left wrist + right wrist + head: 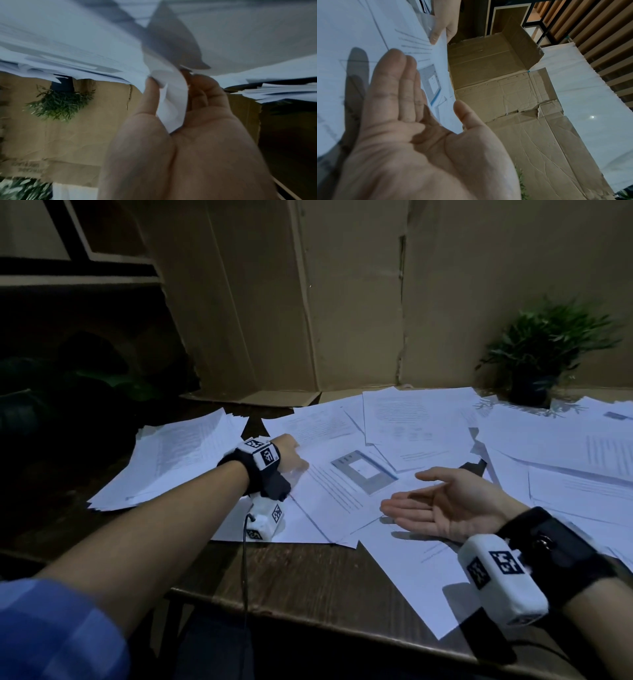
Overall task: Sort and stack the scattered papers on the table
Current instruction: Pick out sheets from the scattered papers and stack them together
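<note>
No wording can be read. The papers (342, 474) carry lines of print too small and blurred to make out, the cardboard (30, 167) bears faint, inverted lettering, and the wrist bands (263, 455) show only square black-and-white code patterns.

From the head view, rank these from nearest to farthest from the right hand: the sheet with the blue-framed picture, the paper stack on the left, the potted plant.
From the right hand:
1. Sheet with the blue-framed picture, just to its left, mid-table.
2. Potted plant, at the far right, by the cardboard.
3. Paper stack, at the table's left end, beyond the left hand.
</note>
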`<state>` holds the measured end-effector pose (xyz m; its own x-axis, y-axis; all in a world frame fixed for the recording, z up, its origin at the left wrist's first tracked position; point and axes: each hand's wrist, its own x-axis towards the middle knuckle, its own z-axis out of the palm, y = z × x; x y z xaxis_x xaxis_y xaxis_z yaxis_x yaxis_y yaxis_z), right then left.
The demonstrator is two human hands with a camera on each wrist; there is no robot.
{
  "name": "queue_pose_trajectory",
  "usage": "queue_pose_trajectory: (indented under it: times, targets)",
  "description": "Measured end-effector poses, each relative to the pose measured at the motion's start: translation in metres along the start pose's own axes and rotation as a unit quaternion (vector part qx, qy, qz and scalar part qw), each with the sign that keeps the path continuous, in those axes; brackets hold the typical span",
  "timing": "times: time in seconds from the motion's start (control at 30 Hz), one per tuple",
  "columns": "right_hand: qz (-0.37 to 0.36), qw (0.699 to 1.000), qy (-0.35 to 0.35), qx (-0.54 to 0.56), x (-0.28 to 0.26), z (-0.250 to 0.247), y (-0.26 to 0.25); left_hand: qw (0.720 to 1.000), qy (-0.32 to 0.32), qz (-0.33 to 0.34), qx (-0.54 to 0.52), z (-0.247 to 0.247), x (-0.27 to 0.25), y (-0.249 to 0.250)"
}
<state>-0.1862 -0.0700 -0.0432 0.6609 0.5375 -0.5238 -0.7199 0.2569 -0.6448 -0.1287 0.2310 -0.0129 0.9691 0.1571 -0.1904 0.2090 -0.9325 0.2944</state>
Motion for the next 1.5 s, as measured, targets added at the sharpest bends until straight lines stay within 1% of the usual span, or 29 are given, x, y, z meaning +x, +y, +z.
queue_pose_trajectory:
  times: [0.07,0.13,0.17,0.2,0.27,0.3,0.33,0.37,0.4,0.43,0.47,0.5,0.57,0.63,0.73,0.77,0.8,0.83,0.93,1.0,1.07,1.13,1.23,1.33,1.5]
  targets:
    - [-0.001,1.000,0.003,-0.006,-0.001,0.001,0.000,1.000,0.014,0.003,-0.016,-0.008,-0.010,-0.002]
    - [-0.005,1.000,0.010,-0.012,-0.002,0.002,0.000,0.998,0.051,-0.006,-0.035,-0.025,-0.020,-0.005]
    - [-0.008,1.000,0.012,-0.014,-0.002,0.002,-0.001,0.994,0.096,-0.015,-0.053,-0.036,-0.025,-0.011]
    - [-0.011,1.000,0.014,-0.017,-0.002,0.002,-0.001,0.984,0.159,-0.031,-0.075,-0.046,-0.029,-0.018]
    - [-0.015,0.999,0.018,-0.024,-0.001,0.001,-0.001,0.946,0.289,-0.063,-0.131,-0.066,-0.037,-0.034]
    - [-0.017,0.999,0.019,-0.031,-0.002,0.001,0.000,0.922,0.333,-0.066,-0.187,-0.071,-0.042,-0.041]
    - [-0.020,0.999,0.020,-0.041,-0.002,0.001,0.000,0.897,0.353,-0.055,-0.261,-0.073,-0.050,-0.043]
    - [-0.025,0.998,0.019,-0.050,-0.003,0.003,0.000,0.873,0.347,-0.035,-0.340,-0.071,-0.059,-0.042]
    - [-0.033,0.997,0.016,-0.063,-0.004,0.004,0.000,0.853,0.326,-0.016,-0.407,-0.067,-0.066,-0.039]
    - [-0.040,0.997,0.005,-0.072,-0.004,0.005,0.001,0.840,0.293,-0.004,-0.457,-0.059,-0.075,-0.034]
    - [-0.048,0.996,-0.005,-0.081,-0.005,0.005,0.002,0.834,0.253,0.006,-0.490,-0.050,-0.084,-0.027]
    - [-0.060,0.994,-0.018,-0.085,-0.005,0.006,0.002,0.838,0.213,0.014,-0.502,-0.040,-0.092,-0.019]
    - [-0.094,0.991,-0.035,-0.086,-0.009,0.010,0.003,0.856,0.143,0.022,-0.496,-0.021,-0.105,-0.007]
    - [-0.127,0.989,-0.028,-0.074,-0.012,0.014,0.004,0.872,0.066,0.035,-0.484,-0.003,-0.114,0.002]
    - [-0.147,0.987,0.024,-0.059,-0.011,0.014,0.003,0.880,-0.067,0.071,-0.464,0.015,-0.126,0.012]
    - [-0.155,0.984,0.050,-0.070,-0.010,0.012,0.003,0.891,-0.091,0.076,-0.438,0.019,-0.128,0.014]
    - [-0.162,0.980,0.075,-0.088,-0.010,0.009,0.002,0.902,-0.096,0.074,-0.413,0.020,-0.129,0.014]
    - [-0.165,0.976,0.100,-0.101,-0.010,0.007,0.002,0.914,-0.082,0.062,-0.394,0.020,-0.128,0.012]
    - [-0.161,0.966,0.161,-0.125,-0.006,-0.002,0.000,0.942,-0.017,0.007,-0.335,0.015,-0.119,-0.004]
    - [-0.166,0.959,0.187,-0.134,-0.002,-0.005,-0.001,0.966,0.013,-0.024,-0.255,0.009,-0.112,-0.021]
    - [-0.164,0.952,0.209,-0.149,0.002,-0.010,0.000,0.981,0.039,-0.058,-0.182,0.004,-0.105,-0.035]
    - [-0.161,0.951,0.218,-0.149,0.008,-0.017,-0.002,0.986,0.043,-0.083,-0.140,0.001,-0.102,-0.043]
    - [-0.168,0.941,0.250,-0.153,0.001,-0.011,-0.004,0.987,0.033,-0.112,-0.108,-0.004,-0.098,-0.049]
    - [-0.171,0.943,0.240,-0.154,-0.008,-0.007,-0.005,0.981,0.029,-0.138,-0.132,-0.011,-0.096,-0.051]
    - [-0.171,0.932,0.267,-0.178,0.001,-0.013,-0.007,0.974,0.015,-0.157,-0.162,-0.022,-0.096,-0.055]
